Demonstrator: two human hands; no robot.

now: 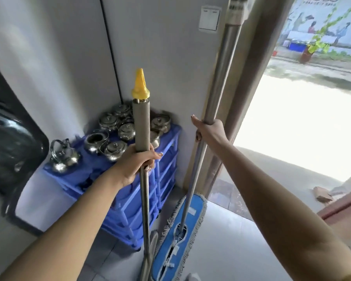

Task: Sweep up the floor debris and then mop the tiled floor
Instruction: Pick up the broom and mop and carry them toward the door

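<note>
Left grip (138, 162) is curled tight round the yellow-capped pole (142, 122), right grip (209, 131) wraps the mop pole (221, 74), both near upright, with the blue mop head (193, 220) resting on the tiled floor (241, 240) just beside the blue drawers (128, 201).

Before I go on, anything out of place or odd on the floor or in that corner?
Yes: torn brown cardboard scraps lie loose on the floor by the open doorway, at the right, debris not yet swept. On the blue plastic drawer unit, one shiny steel kettle seems lidless, unlike those around it.
</note>
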